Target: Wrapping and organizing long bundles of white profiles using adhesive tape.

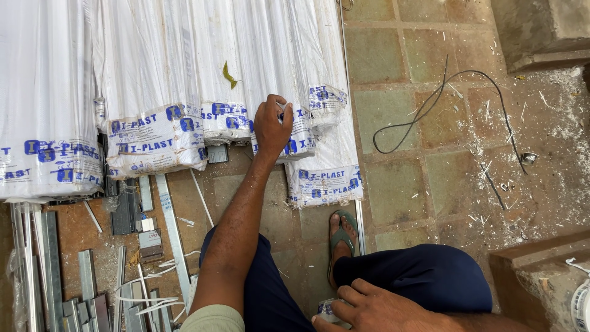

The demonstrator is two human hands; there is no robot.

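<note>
Several long bundles of white strips in white plastic wrap with blue print lie side by side on the floor. My left hand reaches forward and pinches the wrap at the near end of one middle bundle. My right hand rests by my knee at the bottom edge, its fingers closed around a small white and blue piece, which is mostly hidden. My foot in a green sandal stands just below the shortest bundle.
Loose grey metal channels and white strips lie at the lower left. A black cable loops over the tiled floor on the right, among white scraps and dust. A stone step sits at the top right, and a brown ledge at the lower right.
</note>
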